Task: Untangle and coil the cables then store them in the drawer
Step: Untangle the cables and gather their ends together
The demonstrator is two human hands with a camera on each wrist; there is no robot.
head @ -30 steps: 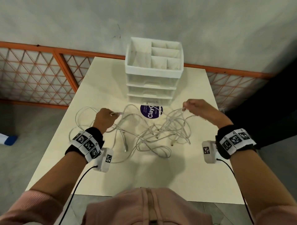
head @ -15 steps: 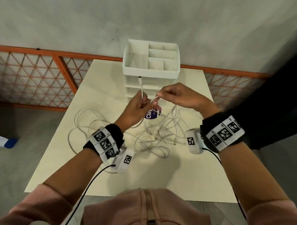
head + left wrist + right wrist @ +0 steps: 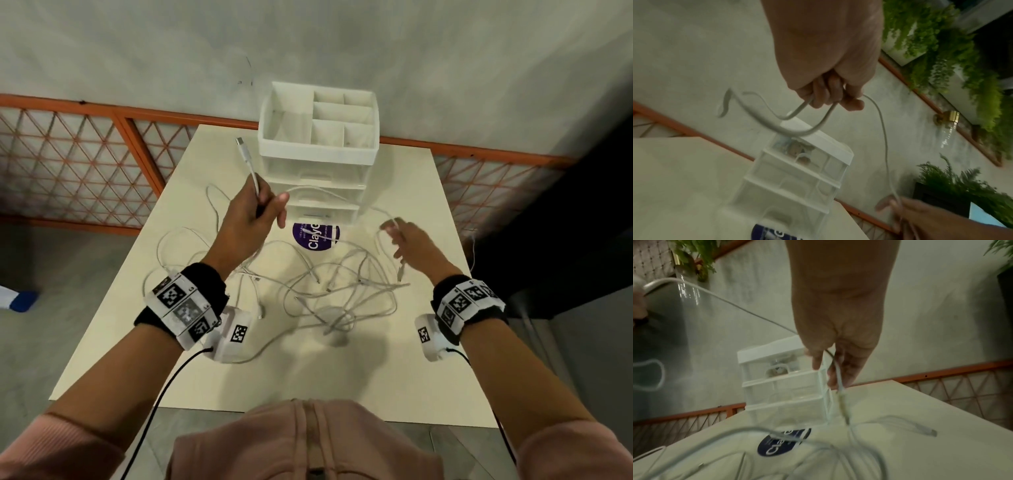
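We see the tangle of white cables point(image 3: 329, 291) lying mid-table point(image 3: 342, 377). Above it, our left hand point(image 3: 246, 222) grips one cable near its plug point(image 3: 239, 141); our right hand point(image 3: 411, 243) pinches the same strand. The drawer unit point(image 3: 318, 150) stands at the far edge.
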